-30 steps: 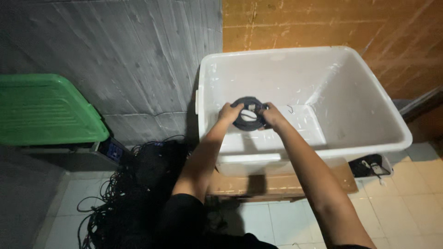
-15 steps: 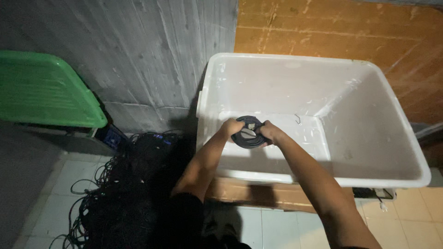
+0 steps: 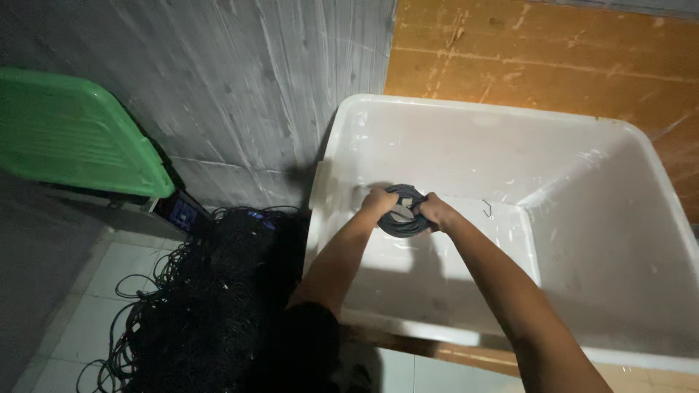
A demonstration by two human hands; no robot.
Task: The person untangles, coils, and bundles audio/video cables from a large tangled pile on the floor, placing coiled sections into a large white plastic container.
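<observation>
head | left hand [image 3: 378, 200] and right hand [image 3: 435, 211] clamped on dark cable coil [image 3: 403, 218] over white tub [image 3: 466, 124], near its left wall | open room rightward inside | tangled cable pile [image 3: 211, 306] on floor left

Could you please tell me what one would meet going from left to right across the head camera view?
Green plastic lid → tangled heap of black cables on the tiled floor → left hand → coiled dark cable bundle → right hand → far right wall of the large white plastic tub.
</observation>
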